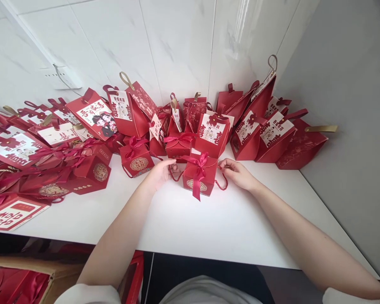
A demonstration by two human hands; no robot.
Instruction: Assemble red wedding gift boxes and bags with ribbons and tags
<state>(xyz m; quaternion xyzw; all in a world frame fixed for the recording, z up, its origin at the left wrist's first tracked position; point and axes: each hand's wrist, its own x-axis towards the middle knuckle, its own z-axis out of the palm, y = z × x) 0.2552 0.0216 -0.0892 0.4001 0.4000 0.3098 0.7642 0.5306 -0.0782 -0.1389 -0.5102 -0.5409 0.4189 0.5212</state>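
A small red gift box [209,175] with a pink ribbon bow and a round gold emblem stands on the white table [183,223], in front of the other boxes. At its left side, my left hand [164,172] has its fingers closed on the box's twisted red cord. My right hand [236,172] pinches the same box's cord on the right side, where a loop hangs down. Just left of my left hand stands another ribboned box [137,160], and a third [178,147] is right behind.
Many red boxes crowd the left, one with a white label [11,213] near the front edge. Taller red boxes [275,135] line the tiled wall. A grey wall [345,126] bounds the right. An open cardboard box [61,276] sits below at lower left.
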